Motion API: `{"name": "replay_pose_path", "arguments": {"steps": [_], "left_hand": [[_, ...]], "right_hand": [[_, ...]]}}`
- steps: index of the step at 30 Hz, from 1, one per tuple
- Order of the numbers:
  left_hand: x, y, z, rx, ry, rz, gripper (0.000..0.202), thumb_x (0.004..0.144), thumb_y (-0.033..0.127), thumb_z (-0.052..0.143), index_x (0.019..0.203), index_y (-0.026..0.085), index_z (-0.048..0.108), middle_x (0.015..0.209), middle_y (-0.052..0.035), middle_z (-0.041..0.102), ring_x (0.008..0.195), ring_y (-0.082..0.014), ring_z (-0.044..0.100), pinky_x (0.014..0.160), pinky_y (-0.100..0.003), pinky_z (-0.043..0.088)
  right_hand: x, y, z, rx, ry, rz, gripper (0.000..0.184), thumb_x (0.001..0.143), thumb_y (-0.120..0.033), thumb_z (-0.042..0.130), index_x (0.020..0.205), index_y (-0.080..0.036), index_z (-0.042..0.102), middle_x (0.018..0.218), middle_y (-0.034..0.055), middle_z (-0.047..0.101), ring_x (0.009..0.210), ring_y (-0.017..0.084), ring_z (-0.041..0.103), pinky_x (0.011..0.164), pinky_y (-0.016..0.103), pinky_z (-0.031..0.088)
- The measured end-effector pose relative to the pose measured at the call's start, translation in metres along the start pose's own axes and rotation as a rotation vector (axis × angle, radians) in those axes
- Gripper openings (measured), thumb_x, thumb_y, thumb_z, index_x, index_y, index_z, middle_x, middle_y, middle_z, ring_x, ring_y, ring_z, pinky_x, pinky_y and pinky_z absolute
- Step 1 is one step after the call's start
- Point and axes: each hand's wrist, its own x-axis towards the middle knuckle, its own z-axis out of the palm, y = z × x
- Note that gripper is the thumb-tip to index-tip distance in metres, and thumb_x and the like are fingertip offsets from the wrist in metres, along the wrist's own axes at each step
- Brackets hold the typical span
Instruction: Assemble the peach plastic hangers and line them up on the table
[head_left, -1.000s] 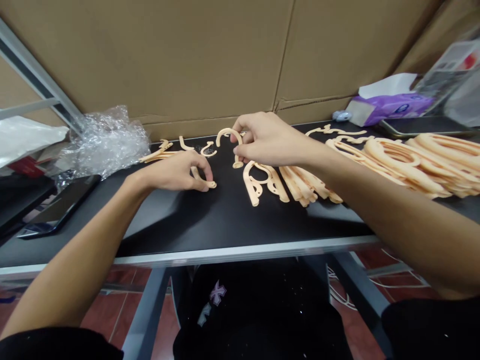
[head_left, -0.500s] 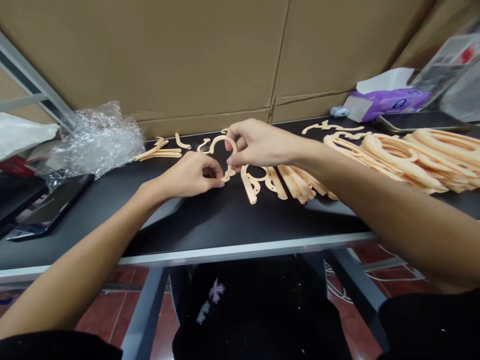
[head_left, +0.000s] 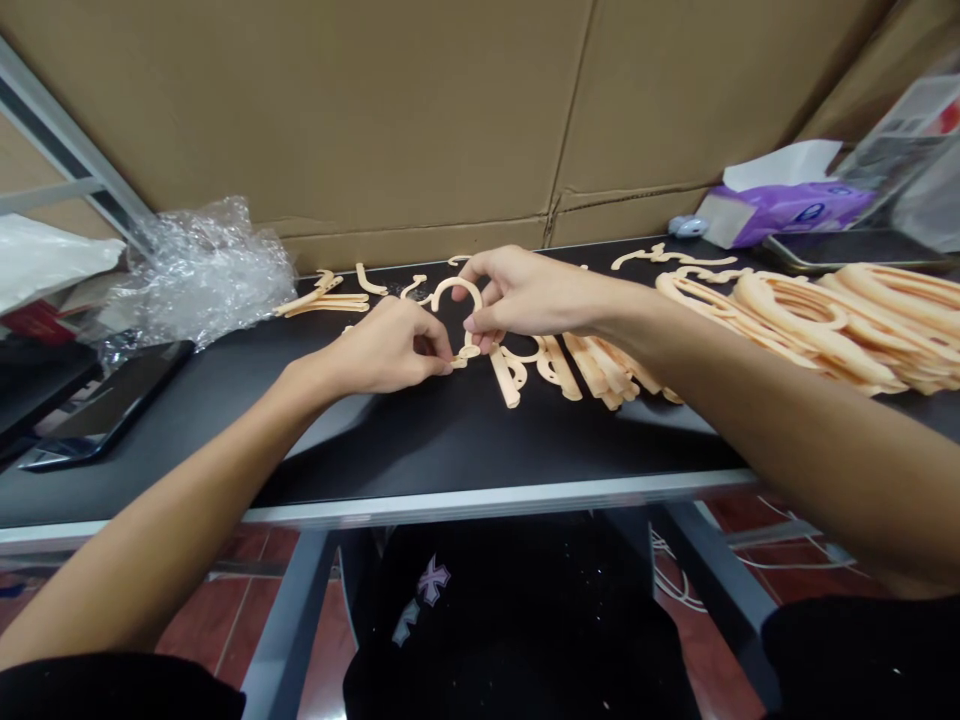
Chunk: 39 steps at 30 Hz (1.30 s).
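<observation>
My right hand (head_left: 517, 292) pinches a beige plastic hanger hook (head_left: 455, 282) by its side, curved end up, just above the table. At its foot, a small beige piece (head_left: 460, 362) is pinched between the thumb and forefinger of my left hand (head_left: 394, 345). The two parts touch; my fingers hide how they join. Close by on the right lie beige hanger parts (head_left: 505, 378), one row of them partly under my right wrist. Behind my hands are several loose curved pieces (head_left: 370, 280).
Stacked beige hangers (head_left: 795, 320) fill the right side. Behind them are a purple tissue pack (head_left: 810, 212) and a phone (head_left: 855, 250). Crumpled clear plastic (head_left: 217, 270) and a dark phone (head_left: 112, 405) lie left. Cardboard (head_left: 375, 120) stands along the back; a metal edge (head_left: 510, 500) runs in front.
The small piece at the hook's foot has turned to lie flatter. Both hands keep their pinches, and the view has shifted slightly.
</observation>
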Motion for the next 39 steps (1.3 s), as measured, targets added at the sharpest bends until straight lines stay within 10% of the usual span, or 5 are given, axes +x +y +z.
{"name": "replay_pose_path", "arguments": {"steps": [39], "left_hand": [[0.0029, -0.0013, 0.0032, 0.051, 0.026, 0.037, 0.011, 0.080, 0.020, 0.070, 0.075, 0.018, 0.080, 0.077, -0.0007, 0.080, 0.070, -0.0173, 0.072, 0.071, -0.028, 0.050]], "right_hand": [[0.0008, -0.0004, -0.0010, 0.165, 0.003, 0.033, 0.037, 0.079, 0.003, 0.068, 0.096, -0.023, 0.049, 0.069, -0.0013, 0.068, 0.073, 0.019, 0.073, 0.063, 0.027, 0.057]]}}
